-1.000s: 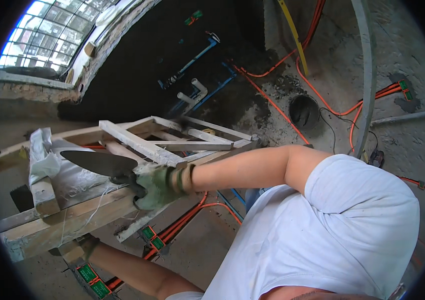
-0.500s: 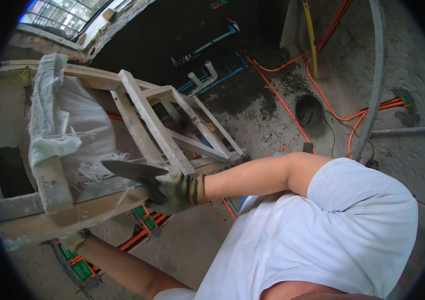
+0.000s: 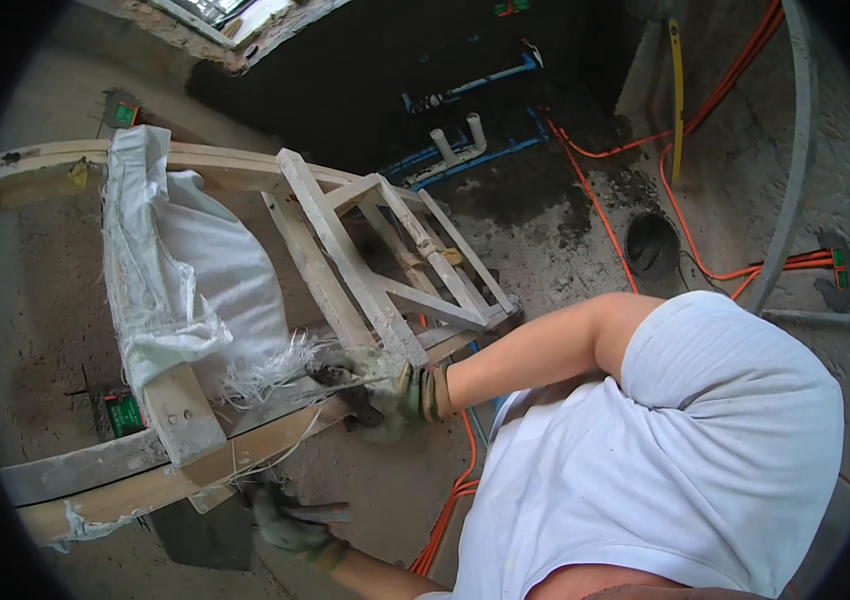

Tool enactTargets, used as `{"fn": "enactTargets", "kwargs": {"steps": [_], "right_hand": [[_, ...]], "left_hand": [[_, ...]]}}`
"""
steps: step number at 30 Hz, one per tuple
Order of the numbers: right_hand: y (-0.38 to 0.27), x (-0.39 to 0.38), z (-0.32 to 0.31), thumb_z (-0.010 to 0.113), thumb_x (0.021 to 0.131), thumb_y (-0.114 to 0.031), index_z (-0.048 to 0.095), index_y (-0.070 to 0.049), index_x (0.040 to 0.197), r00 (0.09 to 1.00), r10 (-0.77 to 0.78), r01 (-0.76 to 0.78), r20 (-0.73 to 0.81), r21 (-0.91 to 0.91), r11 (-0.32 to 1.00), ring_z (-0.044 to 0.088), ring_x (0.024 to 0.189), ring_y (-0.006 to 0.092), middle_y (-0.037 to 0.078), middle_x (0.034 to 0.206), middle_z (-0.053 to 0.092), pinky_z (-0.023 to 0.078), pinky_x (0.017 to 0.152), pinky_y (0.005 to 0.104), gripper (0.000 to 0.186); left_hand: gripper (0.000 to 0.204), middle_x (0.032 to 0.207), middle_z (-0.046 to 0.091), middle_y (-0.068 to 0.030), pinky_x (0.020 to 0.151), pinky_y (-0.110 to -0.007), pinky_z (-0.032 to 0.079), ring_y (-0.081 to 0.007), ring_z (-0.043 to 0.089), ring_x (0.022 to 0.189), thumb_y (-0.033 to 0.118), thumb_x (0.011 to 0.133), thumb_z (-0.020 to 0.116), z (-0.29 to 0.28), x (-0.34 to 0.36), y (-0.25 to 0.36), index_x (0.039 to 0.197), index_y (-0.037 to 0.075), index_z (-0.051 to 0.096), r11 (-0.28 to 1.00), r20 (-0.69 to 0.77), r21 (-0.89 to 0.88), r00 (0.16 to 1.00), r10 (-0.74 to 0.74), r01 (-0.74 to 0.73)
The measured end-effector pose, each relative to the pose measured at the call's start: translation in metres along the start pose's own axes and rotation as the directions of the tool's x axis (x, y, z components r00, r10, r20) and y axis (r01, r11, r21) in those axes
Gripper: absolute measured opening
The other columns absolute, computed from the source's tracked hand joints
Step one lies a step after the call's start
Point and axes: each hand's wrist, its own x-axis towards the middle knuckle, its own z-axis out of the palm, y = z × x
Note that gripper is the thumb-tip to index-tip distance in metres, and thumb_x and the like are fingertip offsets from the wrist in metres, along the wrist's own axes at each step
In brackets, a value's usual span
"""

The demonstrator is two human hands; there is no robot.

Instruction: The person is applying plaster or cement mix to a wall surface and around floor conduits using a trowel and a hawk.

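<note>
Where the head view takes in the whole corner, the entries run as follows.

Item: right hand [image 3: 390,405], gloved, above the near beam. Fingers curled narrow around a dark-handled tool [image 3: 363,408], likely a trowel; its blade seems turned nearly edge-on, so its shape is hard to read. A wrapped grip presumably steadies it close to the wood.

Item: left hand [image 3: 290,522], gloved, lower, below the beam. Blurred; whether its fingers stand wide or narrow, or hold anything, I cannot tell. Just beside it, a dark flat board [image 3: 205,537], partly under the timber.

Item: wooden frame [image 3: 165,487], long rails joined by slanting slats [image 3: 350,258], which probably brace them apart.

Item: white woven cloth [image 3: 230,265], frayed at its lower edge, draped over a crosspiece, perhaps as padding or simply hung out of the way.

Item: orange conduit [image 3: 445,515], several lines; some lead to a green box [image 3: 838,268] at right, presumably for wiring.

Item: white pipe stubs [image 3: 476,130], paired, standing out near blue pipes [image 3: 485,80].

Item: yellow bar [image 3: 677,100], upright, apparently leaned there for storage.
</note>
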Motion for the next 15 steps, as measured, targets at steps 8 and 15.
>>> {"fn": "enactTargets", "kwargs": {"steps": [8, 15], "right_hand": [[0.017, 0.000, 0.076, 0.067, 0.063, -0.014, 0.057, -0.009, 0.127, 0.990, 0.123, -0.119, -0.065, 0.074, 0.990, 0.055, 0.106, 0.0364, 0.018, 0.117, 0.055, 0.046, 0.093, 0.0452, 0.065], [0.008, 0.017, 0.046, 0.068, 0.064, -0.014, 0.047, -0.010, 0.135, 0.982, 0.188, -0.188, 0.014, -0.029, 0.982, 0.053, 0.112, 0.0383, 0.019, 0.125, 0.051, 0.044, 0.096, 0.0470, 0.074]], "left_hand": [[0.051, 0.101, 0.063, -0.0165, 0.056, -0.032, 0.054, -0.0215, 0.063, 0.068, 0.039, 0.092, 0.052, -0.011, -0.094, -0.060, 0.115, -0.007, 0.058, 0.992, -0.070, 0.103, 0.996, -0.060, 0.067], [0.046, 0.105, 0.063, -0.0151, 0.071, -0.044, 0.047, -0.0241, 0.061, 0.080, 0.038, 0.088, 0.059, -0.009, -0.109, -0.084, 0.117, 0.001, 0.059, 0.841, 0.228, -0.439, 0.945, -0.235, 0.315]]}}
